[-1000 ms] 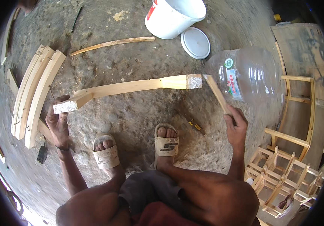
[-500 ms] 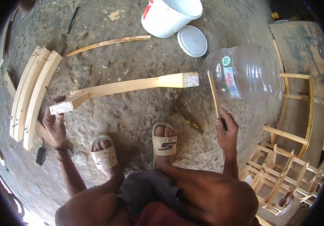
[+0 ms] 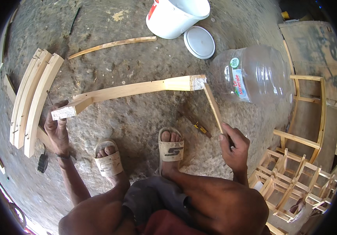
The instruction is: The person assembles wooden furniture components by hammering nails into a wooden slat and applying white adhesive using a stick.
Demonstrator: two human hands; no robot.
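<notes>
My left hand (image 3: 57, 131) is closed around the near left end of a long, slightly bent wooden piece (image 3: 125, 89) with short blocks at both ends. White stuff coats both its end faces. My right hand (image 3: 236, 149) grips a thin wooden stick (image 3: 214, 107) by its lower end. The stick's upper tip meets the white-coated right end of the wooden piece. Several curved wooden pieces (image 3: 35, 102) with nails sticking out lie just left of my left hand.
A white bucket (image 3: 172, 19) and its round lid (image 3: 199, 42) are at the back. A large clear plastic bottle (image 3: 262, 74) lies on its side at right, near wooden frames (image 3: 294, 180). A yellow-marked tool (image 3: 201, 128) and a thin curved strip (image 3: 113, 46) lie on the floor.
My right hand has swung the stick's tip leftward, from beside the bottle onto the white right end of the wooden piece. My left hand keeps its hold in the same place.
</notes>
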